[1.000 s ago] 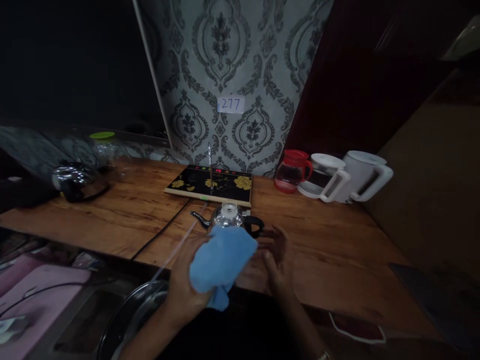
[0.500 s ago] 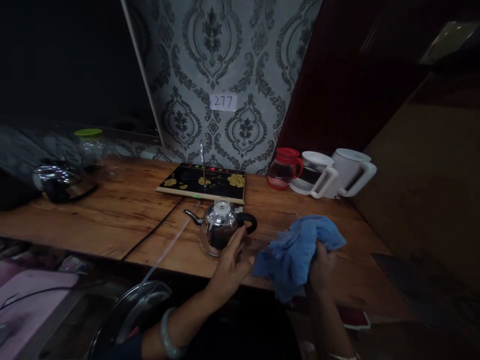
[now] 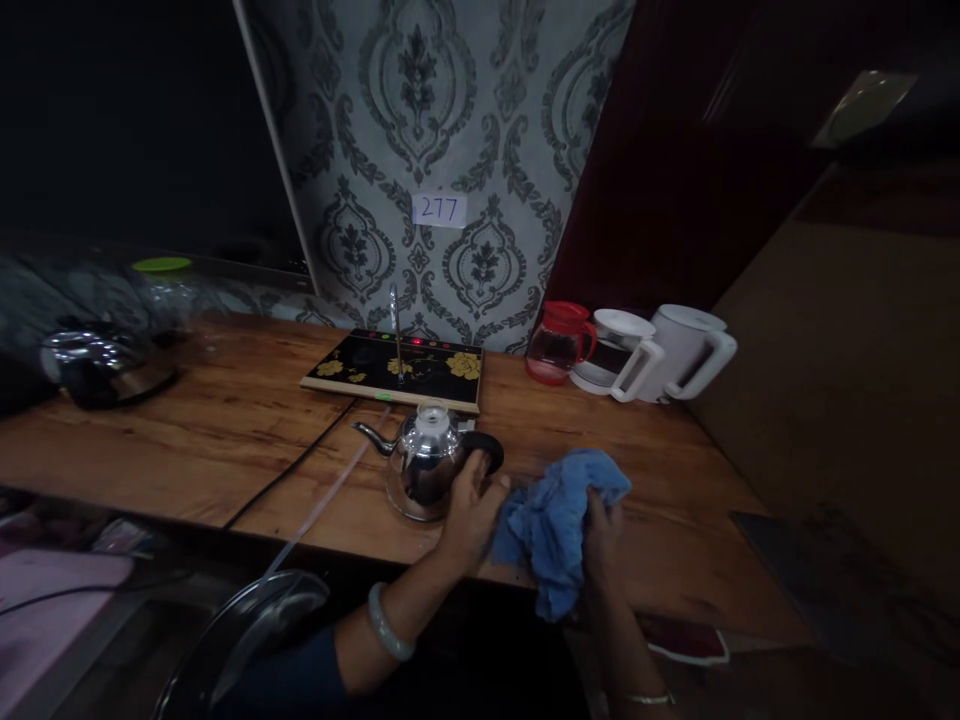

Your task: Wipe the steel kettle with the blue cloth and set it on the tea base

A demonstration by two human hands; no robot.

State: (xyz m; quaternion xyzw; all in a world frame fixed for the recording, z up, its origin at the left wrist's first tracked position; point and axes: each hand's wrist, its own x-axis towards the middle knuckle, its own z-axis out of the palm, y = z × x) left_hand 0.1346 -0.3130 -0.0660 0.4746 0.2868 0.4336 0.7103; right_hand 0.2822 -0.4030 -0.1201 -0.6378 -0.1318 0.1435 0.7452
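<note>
Standing upright near the front edge of the wooden counter [image 3: 660,455], the stainless-steel kettle [image 3: 421,470] is met at its black loop handle [image 3: 491,450] by the left hand [image 3: 471,515], whose fingers are placed by the loop's underside; whether they are wrapped fully round it cannot be told. A crumpled blue cloth [image 3: 566,520] is pinched in the right hand [image 3: 604,530], to the right of the handle, with its lower corner apparently hung past the counter's edge. If the kettle were pulled by a half-taken handle, it could be tipped or slid off, since little wood is left in front of its base. The clear lid knob [image 3: 433,416] is not covered by either hand, so it could be shaken loose by a sharp tilt. By the loose folds of the cloth, the left hand's fingers could be crowded. A clear tube [image 3: 319,507] and a black cord [image 3: 292,475] are laid across the wood on the left; if the spout [image 3: 375,438] were swung that way, the tube might be caught and dragged
</note>
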